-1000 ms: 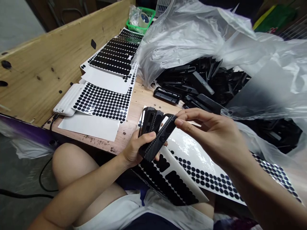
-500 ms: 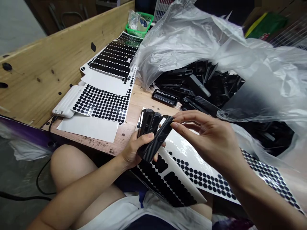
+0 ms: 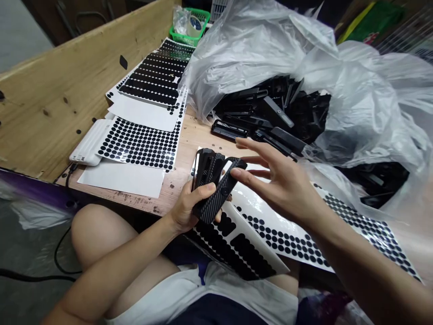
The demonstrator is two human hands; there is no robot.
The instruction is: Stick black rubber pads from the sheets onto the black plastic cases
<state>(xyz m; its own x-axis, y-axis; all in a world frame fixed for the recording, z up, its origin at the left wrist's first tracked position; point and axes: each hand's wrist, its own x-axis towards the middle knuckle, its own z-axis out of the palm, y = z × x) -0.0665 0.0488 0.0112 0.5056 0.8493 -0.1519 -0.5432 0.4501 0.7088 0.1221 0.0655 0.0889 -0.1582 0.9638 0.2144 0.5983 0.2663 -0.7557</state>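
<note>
My left hand (image 3: 191, 203) is closed around several black plastic pieces with a carbon-fibre pattern, fanned out. The front black plastic piece (image 3: 216, 198) is long and tilted, with a small round mark on its face. My right hand (image 3: 270, 176) is at its upper end, the thumb resting on it and the fingers spread, index finger raised. Below the pieces, a sheet of black stickers (image 3: 253, 255) leans over my lap. Behind it lies a white sheet with round black dots (image 3: 280, 241), partly covered by my right forearm.
A clear plastic bag (image 3: 270, 49) spills similar black pieces (image 3: 277, 113) onto the table. More sticker sheets (image 3: 135, 144) lie at left beside a white power-bank-like device (image 3: 89, 144) with a cable. A green basket (image 3: 184, 38) stands behind; a wooden board (image 3: 67, 76) edges the table.
My right hand's fingers have opened from their pinch on the front piece's end, with the index finger lifted away. The left hand keeps its hold. The view has shifted slightly.
</note>
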